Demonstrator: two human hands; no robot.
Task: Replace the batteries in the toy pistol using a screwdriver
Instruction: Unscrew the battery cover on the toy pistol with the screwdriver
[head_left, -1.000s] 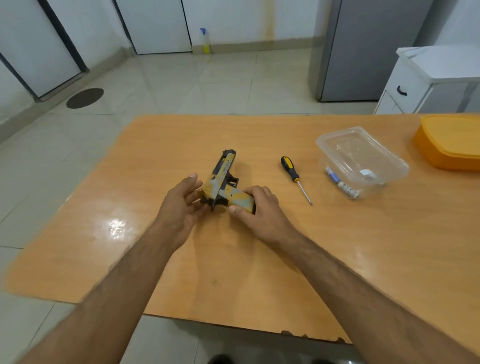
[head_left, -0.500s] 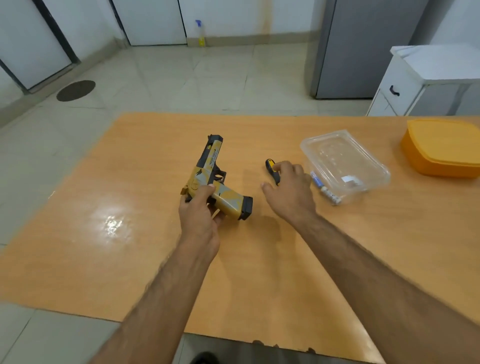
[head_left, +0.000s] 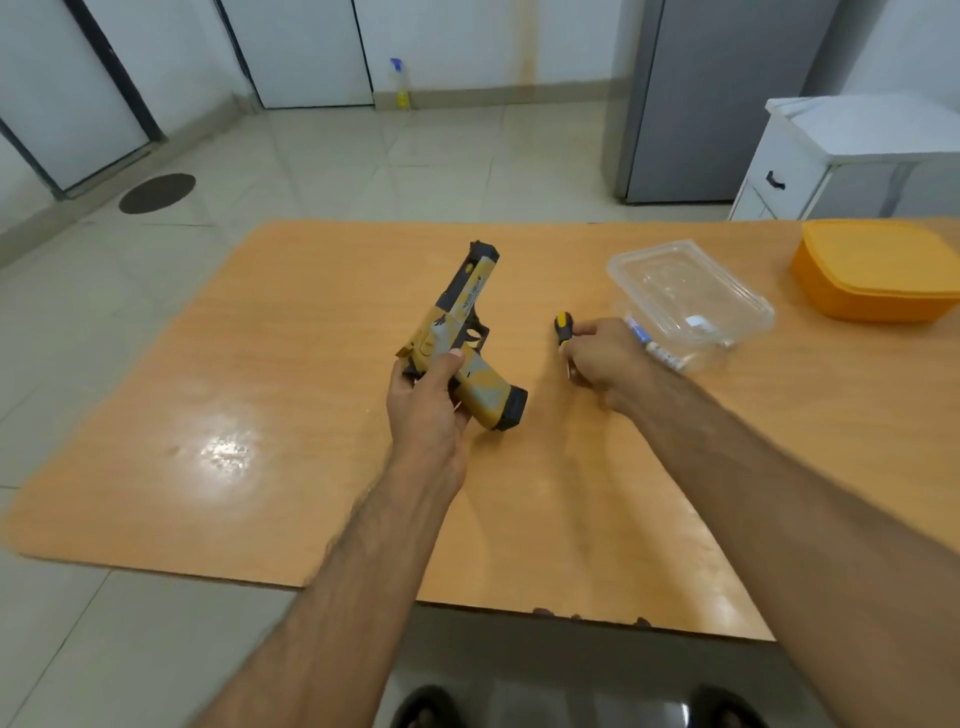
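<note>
small print on the toy pistol (head_left: 470, 291) slide, too blurred to read

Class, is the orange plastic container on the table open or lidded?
Lidded: the orange plastic container on the wooden table shows a flat matching lid covering its top.

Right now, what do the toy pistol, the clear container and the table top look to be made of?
Toy pistol: likely moulded plastic, matte yellow and grey with black parts, no metallic shine.
Clear container: thin transparent plastic; the table shows through and its lid glints.
Table: wood-look top, probably laminate or varnished board; grain pattern with a glossy light reflection.
</note>
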